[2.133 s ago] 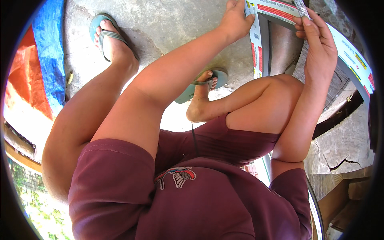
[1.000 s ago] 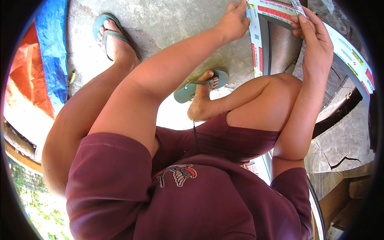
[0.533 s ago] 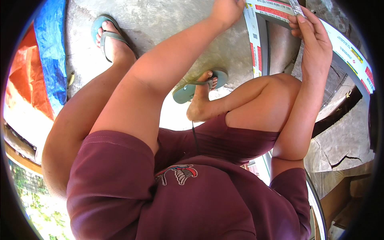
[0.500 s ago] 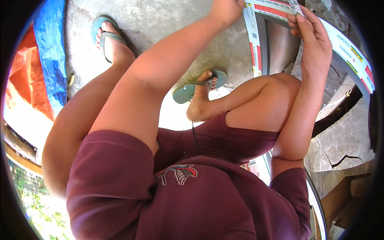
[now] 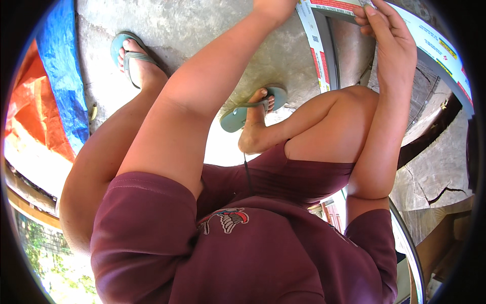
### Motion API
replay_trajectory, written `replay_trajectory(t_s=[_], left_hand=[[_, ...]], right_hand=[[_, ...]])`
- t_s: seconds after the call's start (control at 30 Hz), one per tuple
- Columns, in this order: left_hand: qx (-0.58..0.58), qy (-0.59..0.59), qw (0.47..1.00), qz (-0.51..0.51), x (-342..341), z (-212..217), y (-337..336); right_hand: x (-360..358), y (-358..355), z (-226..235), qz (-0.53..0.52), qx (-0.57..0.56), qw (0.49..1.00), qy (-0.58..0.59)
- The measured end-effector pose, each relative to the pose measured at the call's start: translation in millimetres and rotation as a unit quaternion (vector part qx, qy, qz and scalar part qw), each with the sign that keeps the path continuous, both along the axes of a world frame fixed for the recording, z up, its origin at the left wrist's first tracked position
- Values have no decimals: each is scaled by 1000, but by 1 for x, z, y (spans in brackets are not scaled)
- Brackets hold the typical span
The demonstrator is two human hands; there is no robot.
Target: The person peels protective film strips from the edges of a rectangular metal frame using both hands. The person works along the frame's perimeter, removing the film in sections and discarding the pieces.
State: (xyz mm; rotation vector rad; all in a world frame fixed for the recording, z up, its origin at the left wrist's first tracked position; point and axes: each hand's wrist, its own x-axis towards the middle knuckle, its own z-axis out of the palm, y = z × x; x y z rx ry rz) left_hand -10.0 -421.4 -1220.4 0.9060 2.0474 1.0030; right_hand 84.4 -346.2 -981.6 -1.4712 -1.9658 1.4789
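Note:
A black tyre-like hoop (image 5: 328,48) wrapped in a white printed paper band (image 5: 314,43) with red and yellow marks curves across the top right. My right hand (image 5: 390,43) grips the band's upper part (image 5: 435,40), fingers curled over its edge above my raised right knee (image 5: 344,121). My left arm stretches up over the concrete. Only the heel of my left hand (image 5: 276,6) shows at the top edge, next to the band's left end, and its fingers are cut off by the picture's rim.
I sit in maroon shirt and shorts, feet in teal flip-flops (image 5: 132,58) (image 5: 248,112) on concrete floor (image 5: 202,35). A blue and orange tarp (image 5: 55,96) lies left. A cracked wooden block (image 5: 435,177) stands right. The hoop's lower arc (image 5: 407,248) passes my right side.
My left hand has slid upward along the band's left end until it is almost out of the picture. My right hand stays on the band.

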Motion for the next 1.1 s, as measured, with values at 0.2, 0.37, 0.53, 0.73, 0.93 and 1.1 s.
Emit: replay_trajectory(t_s=[0.2, 0.37, 0.53, 0.73, 0.93, 1.1], left_hand=[[11, -42, 999, 12, -2, 2, -10], [-9, -20, 999, -37, -9, 16, -14], [-7, 20, 995, -95, -14, 13, -8], [-29, 58, 990, -127, -18, 9, -3], [3, 38, 993, -114, -21, 16, -1], [13, -8, 997, -77, -11, 11, -9]], right_hand=[[-1, 3, -2, 0, -12, 1000, -14], [1, 0, -5, -17, 11, 1000, -13], [4, 6, -7, -10, -19, 1000, 0], [2, 5, -5, 6, -9, 1000, 9], [4, 6, -8, -8, -8, 1000, -6], [5, 6, -11, -12, -16, 1000, -5]])
